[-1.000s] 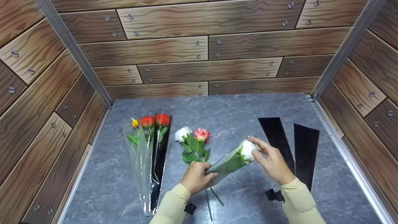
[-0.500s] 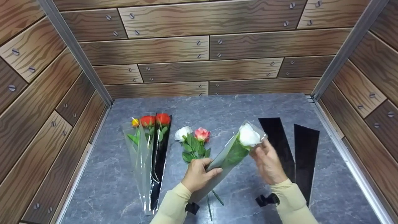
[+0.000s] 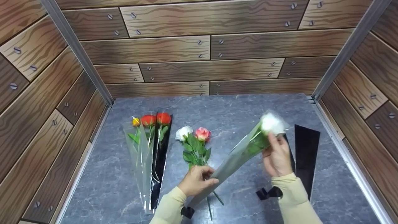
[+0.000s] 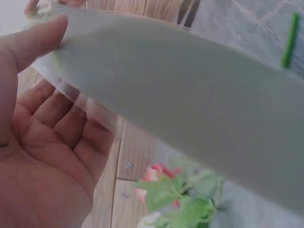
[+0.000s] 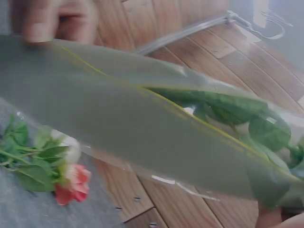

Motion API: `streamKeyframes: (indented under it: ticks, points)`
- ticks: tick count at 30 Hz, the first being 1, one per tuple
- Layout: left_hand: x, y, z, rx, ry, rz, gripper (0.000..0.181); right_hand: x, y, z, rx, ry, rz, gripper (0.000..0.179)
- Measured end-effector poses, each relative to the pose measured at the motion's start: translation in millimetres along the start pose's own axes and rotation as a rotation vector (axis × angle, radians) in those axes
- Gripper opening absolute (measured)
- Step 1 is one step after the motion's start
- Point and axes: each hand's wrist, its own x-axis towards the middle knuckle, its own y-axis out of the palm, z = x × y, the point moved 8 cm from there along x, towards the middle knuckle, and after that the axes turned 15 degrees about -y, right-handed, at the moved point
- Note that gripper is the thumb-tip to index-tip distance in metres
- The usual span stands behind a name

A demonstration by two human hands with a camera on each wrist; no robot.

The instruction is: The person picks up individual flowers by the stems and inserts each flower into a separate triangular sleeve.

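A white rose with green leaves sits in a long grey-green, clear-edged flower sleeve, slanting up to the right. Its bloom shows at the sleeve's wide end. My left hand holds the sleeve's lower part; in the left wrist view the thumb lies over it with the fingers on the other side. Just under the bloom, my right hand grips the sleeve, thumb in front. In the right wrist view a yellow-edged fold runs along the sleeve and the leaves show through clear film.
A loose white rose and a pink rose lie mid-table, stems under the held sleeve. Sleeved red roses and a yellow bloom lie at left. A black sleeve lies at right, another partly hidden. Wood-patterned walls enclose the table.
The sleeved rose has swung upward and to the right, its bloom end rising away from me. My right hand has shifted from the bloom's tip to just below it; my left hand keeps its hold.
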Motion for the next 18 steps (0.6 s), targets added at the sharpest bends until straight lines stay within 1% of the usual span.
streamKeyframes:
  ticks: [2, 5, 8, 10, 11, 13, 18]
  points:
    - [-2.7, -1.0, 3.4, 0.033, -0.002, -0.013, 0.011, 6.7, -4, 9, 0.024, -0.028, -0.052, 0.035]
    - [-5.9, -5.4, 2.4, 0.069, 0.022, -0.07, 0.012, 14.5, -9, 21, 0.046, -0.062, -0.11, 0.038]
    - [-8.4, -9.9, -3.4, 0.077, 0.067, -0.119, 0.015, 19.1, -12, 29, 0.047, -0.088, -0.135, 0.033]
    - [-9.8, -12.1, -6.6, 0.076, 0.095, -0.133, 0.014, 21.3, -12, 32, 0.044, -0.098, -0.138, 0.029]
    - [-10.5, -12.8, -7.1, 0.072, 0.101, -0.13, 0.013, 22.3, -12, 34, 0.042, -0.1, -0.138, 0.028]
    - [-12.0, -12.7, -5.1, 0.07, 0.091, -0.107, 0.01, 24.8, -13, 37, 0.036, -0.108, -0.142, 0.026]
    - [-17.8, -8.3, 8.1, 0.069, 0.024, -0.019, 0.005, 33.0, -15, 51, 0.034, -0.142, -0.166, 0.026]
